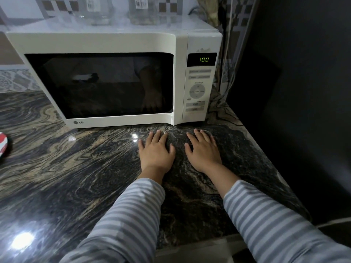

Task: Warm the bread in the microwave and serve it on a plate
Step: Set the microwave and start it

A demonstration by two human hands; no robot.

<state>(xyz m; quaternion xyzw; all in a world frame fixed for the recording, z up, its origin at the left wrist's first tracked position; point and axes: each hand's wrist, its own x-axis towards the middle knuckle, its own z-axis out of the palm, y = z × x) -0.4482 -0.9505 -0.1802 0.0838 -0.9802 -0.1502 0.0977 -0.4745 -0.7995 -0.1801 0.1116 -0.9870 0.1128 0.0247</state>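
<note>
On the dark veined stone counter [76, 168], just in front of the microwave [114, 80], both hands lie flat, palms down, fingers straight and slightly spread, holding nothing. The left hand [156, 152] sits beside the right hand [204, 150], a narrow gap between them, striped sleeves [266, 215] trailing back. The microwave's door is closed, its window dark, and its display [204, 59] reads 100. The bread cannot be made out. A red-and-white plate edge [3, 145] shows at far left.
</note>
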